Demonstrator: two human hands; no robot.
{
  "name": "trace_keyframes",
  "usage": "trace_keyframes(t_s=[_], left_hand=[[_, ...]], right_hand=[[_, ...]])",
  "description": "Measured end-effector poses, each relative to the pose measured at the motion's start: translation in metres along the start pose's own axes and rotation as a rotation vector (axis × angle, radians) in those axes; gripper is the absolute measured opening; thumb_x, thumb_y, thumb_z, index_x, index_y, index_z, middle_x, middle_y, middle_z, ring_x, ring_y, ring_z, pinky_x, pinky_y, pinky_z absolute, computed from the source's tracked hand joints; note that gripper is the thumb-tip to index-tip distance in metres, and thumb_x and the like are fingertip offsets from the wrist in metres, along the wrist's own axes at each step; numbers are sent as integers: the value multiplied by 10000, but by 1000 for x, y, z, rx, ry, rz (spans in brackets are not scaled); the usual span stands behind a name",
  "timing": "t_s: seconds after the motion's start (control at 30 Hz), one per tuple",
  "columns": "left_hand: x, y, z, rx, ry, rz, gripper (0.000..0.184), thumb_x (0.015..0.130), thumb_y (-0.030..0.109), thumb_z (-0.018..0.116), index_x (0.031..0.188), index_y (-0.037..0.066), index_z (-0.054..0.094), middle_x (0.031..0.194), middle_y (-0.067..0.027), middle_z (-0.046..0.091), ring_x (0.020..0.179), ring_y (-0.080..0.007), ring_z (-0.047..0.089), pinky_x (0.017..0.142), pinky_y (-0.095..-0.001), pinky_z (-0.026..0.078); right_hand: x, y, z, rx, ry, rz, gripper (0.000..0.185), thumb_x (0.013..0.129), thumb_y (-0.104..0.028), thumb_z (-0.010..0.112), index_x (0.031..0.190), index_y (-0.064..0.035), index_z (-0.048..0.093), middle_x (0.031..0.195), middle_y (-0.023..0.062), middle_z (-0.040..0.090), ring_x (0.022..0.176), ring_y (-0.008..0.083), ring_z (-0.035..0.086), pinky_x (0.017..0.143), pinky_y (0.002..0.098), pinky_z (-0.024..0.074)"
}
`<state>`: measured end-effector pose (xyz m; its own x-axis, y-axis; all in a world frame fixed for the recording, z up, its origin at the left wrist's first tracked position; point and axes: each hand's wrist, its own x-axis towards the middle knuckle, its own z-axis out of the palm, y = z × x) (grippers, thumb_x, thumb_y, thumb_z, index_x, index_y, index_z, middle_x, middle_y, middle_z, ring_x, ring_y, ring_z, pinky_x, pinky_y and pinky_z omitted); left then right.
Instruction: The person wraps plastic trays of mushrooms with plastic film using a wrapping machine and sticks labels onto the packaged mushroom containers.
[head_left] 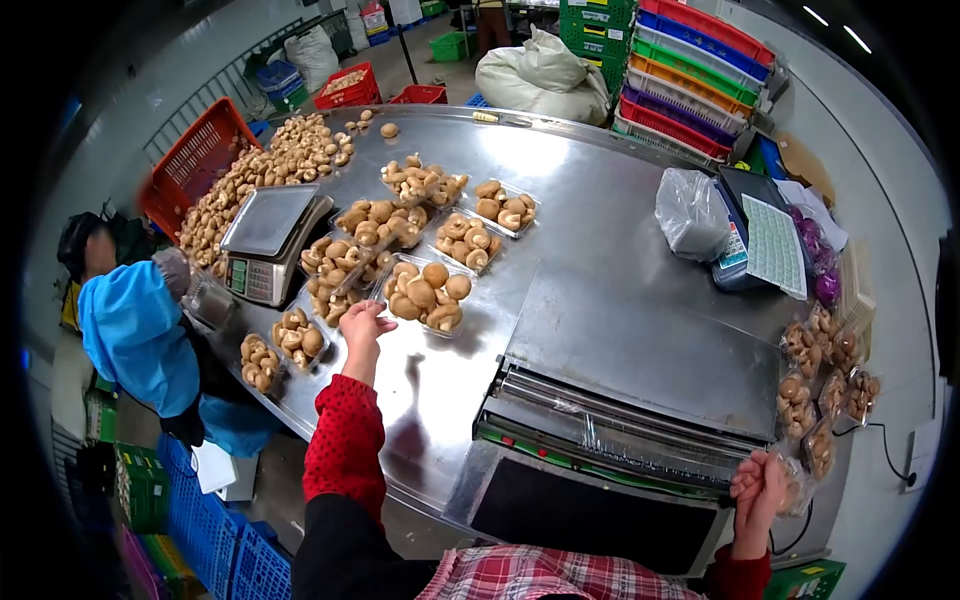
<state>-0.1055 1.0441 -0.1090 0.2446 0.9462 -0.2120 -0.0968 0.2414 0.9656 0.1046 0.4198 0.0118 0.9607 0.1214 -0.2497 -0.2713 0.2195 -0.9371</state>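
My left hand (365, 322) reaches forward with its fingers partly stretched out. Its fingertips are at the near left edge of a clear plastic tray of brown mushrooms (425, 295), and I see no firm hold. My right hand (757, 492) is beside the right end of the film wrapping machine (600, 430), fingers curled in; what they hold, if anything, is hidden. Against its outer side is a blurred clear-film pack (797, 487). Several more filled trays (467, 241) stand around the left hand's tray, some stacked or overlapping.
Loose mushrooms (240, 190) spill from a red crate (195, 160) beside a scale (270, 245). A person in a blue sleeve (140, 330) works at left. Wrapped packs (800, 345) lie at right, near a bag (692, 215) and another scale (735, 245). Stacked crates (690, 80) stand behind.
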Motion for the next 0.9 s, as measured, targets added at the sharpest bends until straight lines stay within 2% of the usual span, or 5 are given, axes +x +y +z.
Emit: trace_keyframes(t_s=[0.23,0.6,0.73,0.77,0.9], left_hand=[[-153,94,103,-53,-324,92,160,851,-9,508,996,-74,529,863,-147,607,595,-211,631,565,-325,594],[-333,0,249,-128,-643,-297,243,877,22,532,1082,-77,446,996,-151,538,710,-235,637,637,-328,585],[-325,16,217,413,-694,111,341,848,113,641,1111,-58,507,950,-182,613,697,-204,653,539,-302,511],[-302,2,196,672,-676,673,271,822,205,670,894,-51,620,742,-213,639,611,-242,646,534,-354,501],[-315,25,178,1547,-615,857,507,773,486,643,553,29,648,554,-158,596,540,-341,609,527,-405,484]], right_hand=[[22,-23,73,-204,-364,-9,316,952,-305,507,1013,0,564,789,105,627,616,163,606,509,243,457],[76,-25,44,-610,-410,-44,500,946,-428,504,1057,54,582,901,83,619,776,139,581,664,257,482],[60,-38,-12,-1043,-153,-638,393,879,-356,577,876,23,679,721,169,645,646,245,631,619,332,492],[51,-46,-33,-1226,-162,-512,373,850,-356,604,806,5,688,679,178,632,632,292,628,621,361,493],[48,-36,-57,-1641,-290,-193,374,798,-371,648,688,-17,695,580,169,609,595,369,613,607,414,489]])
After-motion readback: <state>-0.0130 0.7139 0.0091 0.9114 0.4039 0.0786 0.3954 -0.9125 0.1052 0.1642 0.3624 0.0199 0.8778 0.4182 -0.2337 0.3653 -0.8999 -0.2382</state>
